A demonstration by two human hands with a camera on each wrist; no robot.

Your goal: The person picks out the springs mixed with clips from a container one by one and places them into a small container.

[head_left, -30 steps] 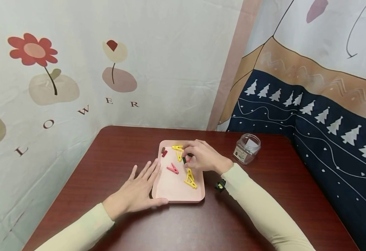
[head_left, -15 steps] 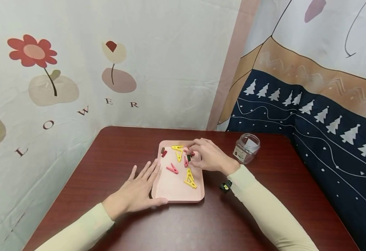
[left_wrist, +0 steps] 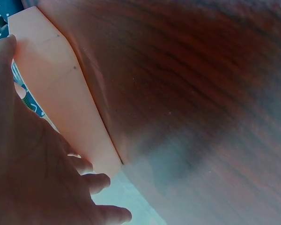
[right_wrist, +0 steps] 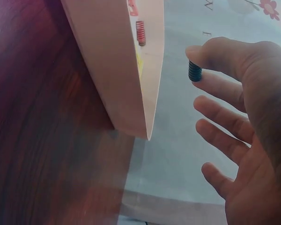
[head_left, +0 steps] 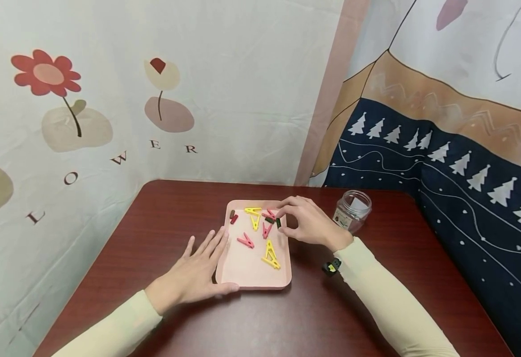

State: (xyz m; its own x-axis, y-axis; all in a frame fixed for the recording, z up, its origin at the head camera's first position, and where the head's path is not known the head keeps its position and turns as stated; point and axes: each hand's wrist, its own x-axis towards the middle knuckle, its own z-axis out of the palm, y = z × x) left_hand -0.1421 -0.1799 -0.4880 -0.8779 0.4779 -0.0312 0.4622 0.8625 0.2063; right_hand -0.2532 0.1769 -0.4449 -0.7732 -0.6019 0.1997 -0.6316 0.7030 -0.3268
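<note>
My right hand [head_left: 307, 220] pinches a small dark green coil spring [right_wrist: 195, 71] on end between thumb and forefinger, just above the right side of a pink tray [head_left: 242, 275]. Its other fingers are spread apart in the right wrist view. Another dark spring [head_left: 270, 220] lies in the tray among pink clothespins [head_left: 267, 230]. Yellow clothespins [head_left: 270, 255] lie there too. At the tray's far left are a red spring [head_left: 234, 219] and a brownish one. My left hand [head_left: 195, 272] rests against the tray's left side with fingers straight.
An open clear jar [head_left: 352, 210] with a label stands right of the tray, behind my right hand. All of this is on a dark red wooden table [head_left: 189, 203]. Printed cloths hang behind and to the right.
My right hand has drawn the green spring to the right from among the clothespins, uncovering the pink ones and the other dark spring. The left hand and tray stay put.
</note>
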